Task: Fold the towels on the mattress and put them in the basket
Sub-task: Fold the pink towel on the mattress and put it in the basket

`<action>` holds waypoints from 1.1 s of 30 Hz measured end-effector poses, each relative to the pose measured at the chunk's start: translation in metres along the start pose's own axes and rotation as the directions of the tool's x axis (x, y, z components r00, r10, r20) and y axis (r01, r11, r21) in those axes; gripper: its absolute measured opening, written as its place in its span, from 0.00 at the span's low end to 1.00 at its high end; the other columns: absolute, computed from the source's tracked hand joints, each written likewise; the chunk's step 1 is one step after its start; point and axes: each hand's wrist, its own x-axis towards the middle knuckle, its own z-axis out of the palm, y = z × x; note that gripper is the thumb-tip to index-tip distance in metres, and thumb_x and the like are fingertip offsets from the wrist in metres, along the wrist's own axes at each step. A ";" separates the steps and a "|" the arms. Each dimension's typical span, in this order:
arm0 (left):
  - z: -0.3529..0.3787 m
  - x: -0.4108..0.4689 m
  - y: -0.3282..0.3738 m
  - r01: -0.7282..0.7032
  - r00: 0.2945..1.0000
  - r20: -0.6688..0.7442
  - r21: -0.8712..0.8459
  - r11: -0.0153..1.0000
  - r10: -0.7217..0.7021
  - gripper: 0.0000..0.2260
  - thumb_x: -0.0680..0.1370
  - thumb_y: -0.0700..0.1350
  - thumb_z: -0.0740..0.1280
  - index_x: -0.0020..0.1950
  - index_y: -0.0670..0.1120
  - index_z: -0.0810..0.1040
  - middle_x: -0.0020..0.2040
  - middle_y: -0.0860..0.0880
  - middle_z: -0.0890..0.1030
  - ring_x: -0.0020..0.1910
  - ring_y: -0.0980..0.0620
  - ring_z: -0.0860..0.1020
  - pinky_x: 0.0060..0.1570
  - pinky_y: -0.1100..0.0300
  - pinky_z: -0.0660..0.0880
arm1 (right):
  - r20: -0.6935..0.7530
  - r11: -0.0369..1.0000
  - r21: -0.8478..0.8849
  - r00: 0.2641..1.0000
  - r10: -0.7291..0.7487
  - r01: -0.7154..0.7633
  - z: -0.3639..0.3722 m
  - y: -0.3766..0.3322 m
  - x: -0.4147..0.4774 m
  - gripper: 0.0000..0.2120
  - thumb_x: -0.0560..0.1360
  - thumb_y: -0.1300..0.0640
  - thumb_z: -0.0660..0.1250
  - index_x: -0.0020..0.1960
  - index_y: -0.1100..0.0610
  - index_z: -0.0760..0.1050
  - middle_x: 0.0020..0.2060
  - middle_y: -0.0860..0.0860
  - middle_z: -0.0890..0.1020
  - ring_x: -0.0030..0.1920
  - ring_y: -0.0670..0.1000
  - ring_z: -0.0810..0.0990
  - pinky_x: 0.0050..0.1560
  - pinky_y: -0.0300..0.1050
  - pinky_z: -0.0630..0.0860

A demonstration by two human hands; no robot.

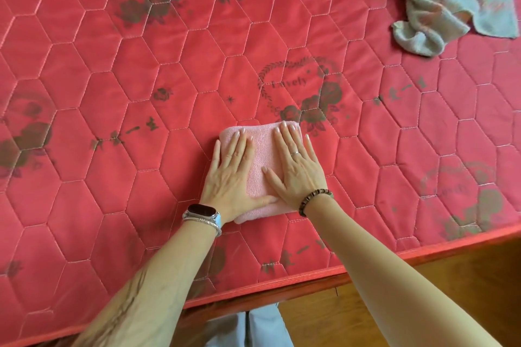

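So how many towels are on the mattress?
2. A folded pink towel lies in the middle, pressed flat under the left hand and right hand. A crumpled pale green towel lies at the far right. Others may lie outside the view.

My left grip point(234, 175) carries a smartwatch point(201, 211) at the wrist, with a dark oblong screen and a silvery strap. A thin silver bangle point(217, 229) sits just behind the smartwatch. Right of the smartwatch, my right grip point(296, 169) wears a brown bead bracelet point(311, 198) and a plain silver ring point(295, 153). Below the smartwatch are my pale blue-grey trousers point(262, 327).
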 end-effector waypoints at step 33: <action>0.010 -0.032 0.015 0.374 0.742 0.322 -0.927 -0.036 -0.588 0.22 0.80 0.53 0.67 0.72 0.46 0.72 0.65 0.50 0.78 0.64 0.52 0.77 0.66 0.54 0.73 | 0.345 0.291 0.786 0.777 0.527 -0.546 -0.010 0.010 -0.019 0.24 0.79 0.56 0.63 0.72 0.59 0.61 0.59 0.51 0.72 0.62 0.53 0.72 0.67 0.48 0.68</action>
